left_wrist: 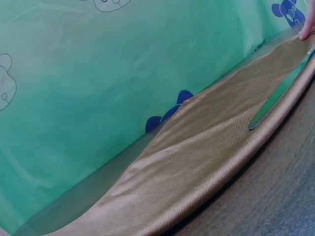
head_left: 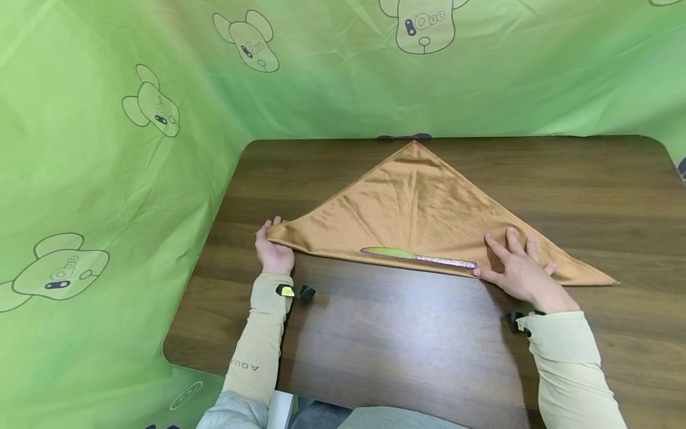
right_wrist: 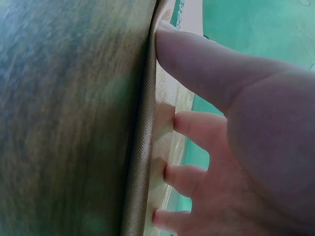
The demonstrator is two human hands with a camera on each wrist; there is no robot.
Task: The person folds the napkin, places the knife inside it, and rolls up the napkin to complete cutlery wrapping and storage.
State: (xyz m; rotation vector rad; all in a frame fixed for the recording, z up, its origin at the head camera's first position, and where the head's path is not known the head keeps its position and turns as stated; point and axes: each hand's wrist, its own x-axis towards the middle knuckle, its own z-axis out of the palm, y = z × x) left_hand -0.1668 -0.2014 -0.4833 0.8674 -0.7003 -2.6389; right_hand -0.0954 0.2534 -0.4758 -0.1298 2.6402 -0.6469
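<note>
Pale sleeves (head_left: 565, 357) reach over the table (head_left: 386, 333). One left hand (head_left: 276, 255) holds the gold cloth's (head_left: 396, 202) corner; the right hand (head_left: 521, 273), fingers spread, touches it by a shiny knife (head_left: 393, 252).

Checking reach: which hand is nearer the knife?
The right hand rests on the cloth beside the knife at its handle end. The left hand is at the cloth's left corner, beyond the blade tip.

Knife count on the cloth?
1: the knife lies along the near edge of the brown cloth, handle end by the right hand. Anything under the cloth would be hidden.
</note>
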